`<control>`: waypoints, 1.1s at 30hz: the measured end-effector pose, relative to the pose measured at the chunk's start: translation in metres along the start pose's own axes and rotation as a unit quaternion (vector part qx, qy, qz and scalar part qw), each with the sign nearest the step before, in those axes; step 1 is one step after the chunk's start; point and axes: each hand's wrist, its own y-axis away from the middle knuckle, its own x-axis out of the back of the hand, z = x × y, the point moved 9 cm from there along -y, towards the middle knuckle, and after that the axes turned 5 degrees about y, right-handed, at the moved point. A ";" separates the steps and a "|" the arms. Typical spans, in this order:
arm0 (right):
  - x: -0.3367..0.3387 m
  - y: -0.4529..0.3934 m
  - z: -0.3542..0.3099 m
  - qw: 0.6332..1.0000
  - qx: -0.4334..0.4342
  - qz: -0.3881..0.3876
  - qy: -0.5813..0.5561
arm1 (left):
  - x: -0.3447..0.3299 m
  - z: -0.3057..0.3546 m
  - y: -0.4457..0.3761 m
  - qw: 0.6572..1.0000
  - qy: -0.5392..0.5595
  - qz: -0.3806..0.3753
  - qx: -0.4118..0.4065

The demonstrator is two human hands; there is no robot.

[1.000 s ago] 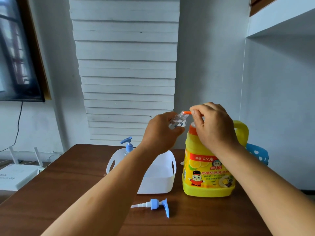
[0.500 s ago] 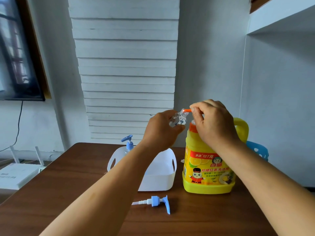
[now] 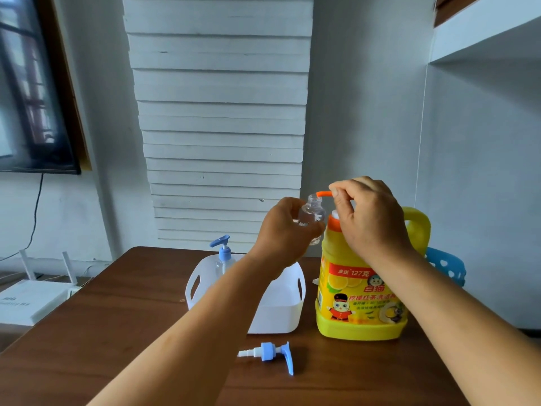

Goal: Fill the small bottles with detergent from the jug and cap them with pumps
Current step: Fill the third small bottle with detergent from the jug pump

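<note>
Clear small bottle [image 3: 312, 215]: upright, gripped in left hand [image 3: 285, 230], mouth under orange spout [image 3: 324, 194] | yellow jug [image 3: 361, 300]: on wooden table [image 3: 117, 317]; right hand [image 3: 371, 218] closed over its pump | loose blue pump [image 3: 272, 352]: lying before white basket [image 3: 278, 312].

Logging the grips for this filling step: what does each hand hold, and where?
Left hand grips the small clear bottle around its body. Right hand presses the jug's orange pump head from above.

On the jug [image 3: 361, 300], "127克" is printed on a red banner, with "白猫" beneath it in red. The smaller lines cannot be read reliably.
</note>
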 end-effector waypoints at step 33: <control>-0.035 0.072 -0.102 0.987 0.040 -0.152 -0.041 | 0.088 -0.059 0.082 0.995 0.002 0.051 0.082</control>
